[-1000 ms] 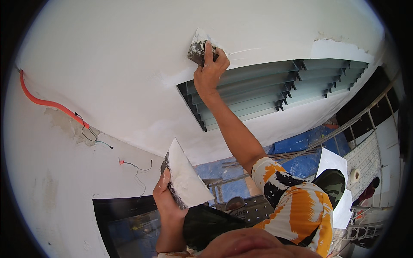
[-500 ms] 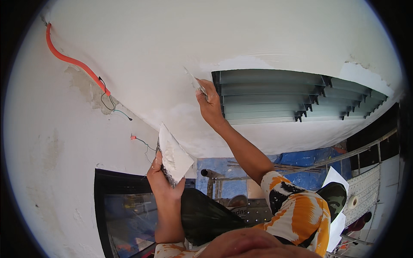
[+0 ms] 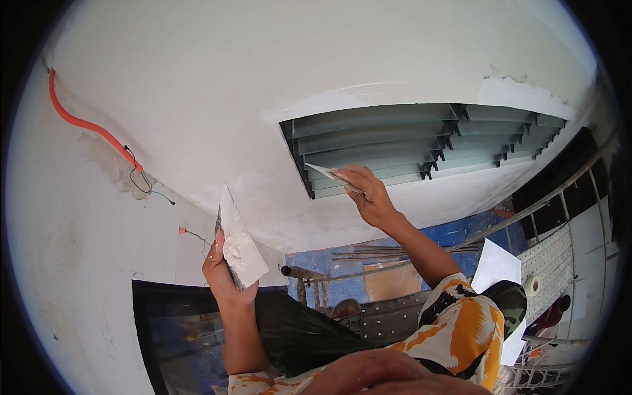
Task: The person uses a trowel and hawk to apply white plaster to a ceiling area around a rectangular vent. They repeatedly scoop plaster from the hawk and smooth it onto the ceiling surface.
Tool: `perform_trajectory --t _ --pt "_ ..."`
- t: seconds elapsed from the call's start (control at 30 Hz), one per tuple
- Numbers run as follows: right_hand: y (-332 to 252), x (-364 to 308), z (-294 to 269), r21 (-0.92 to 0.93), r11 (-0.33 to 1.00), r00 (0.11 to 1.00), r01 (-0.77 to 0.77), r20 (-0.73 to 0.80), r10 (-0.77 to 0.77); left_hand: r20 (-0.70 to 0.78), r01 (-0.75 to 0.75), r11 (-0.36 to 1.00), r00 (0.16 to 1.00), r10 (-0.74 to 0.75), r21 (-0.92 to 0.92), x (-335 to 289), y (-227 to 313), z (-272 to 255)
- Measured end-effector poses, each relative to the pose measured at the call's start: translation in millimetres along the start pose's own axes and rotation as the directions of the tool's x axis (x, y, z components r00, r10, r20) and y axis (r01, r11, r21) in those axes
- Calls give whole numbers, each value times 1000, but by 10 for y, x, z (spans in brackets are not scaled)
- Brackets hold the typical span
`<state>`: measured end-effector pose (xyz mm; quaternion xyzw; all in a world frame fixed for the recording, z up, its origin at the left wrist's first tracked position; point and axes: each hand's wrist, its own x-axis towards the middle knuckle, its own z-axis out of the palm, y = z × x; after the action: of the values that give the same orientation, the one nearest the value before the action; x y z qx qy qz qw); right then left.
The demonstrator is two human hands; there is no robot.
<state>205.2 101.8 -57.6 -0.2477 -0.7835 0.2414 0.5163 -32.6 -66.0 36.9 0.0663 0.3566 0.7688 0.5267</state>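
My left hand (image 3: 222, 266) grips a thin flat plate (image 3: 228, 207) from its left edge. A thick mound of white putty (image 3: 242, 253) lies on the plate. My right hand (image 3: 372, 197) is closed around a flat putty knife (image 3: 321, 170), its blade pointing left and smeared white near the fingers. The knife is in front of the lower left part of the louvre window (image 3: 388, 137); whether it touches anything there I cannot tell. Fresh white putty (image 3: 329, 100) borders the window's upper edge on the pale wall (image 3: 191, 92).
An orange conduit (image 3: 92, 125) with loose wires hangs at the left. A dark-framed opening (image 3: 148, 329) is at lower left. Below are a perforated scaffold plank (image 3: 388, 316), blue sheeting (image 3: 316, 263), and a metal rail (image 3: 526, 210). A paper roll (image 3: 532, 286) is at the right.
My right hand with the putty knife has moved right and down, from the wall left of the window to in front of its slats. The whole view has shifted; my left hand keeps the plate.
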Motion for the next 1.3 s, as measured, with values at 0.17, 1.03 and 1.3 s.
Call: perform_trajectory --t 0.17,1.03,1.3 --pt "1174 379 -1739 -111 901 456 -419 -884 103 -88 -77 977 991 97 199 -150 -1 -68" --pt "486 1321 2522 -342 866 839 -364 -524 146 -17 -98 992 995 100 79 -94 -53 -136" --pt "-500 161 951 816 574 953 -67 -118 278 -180 135 989 973 -143 -54 153 -27 -188"
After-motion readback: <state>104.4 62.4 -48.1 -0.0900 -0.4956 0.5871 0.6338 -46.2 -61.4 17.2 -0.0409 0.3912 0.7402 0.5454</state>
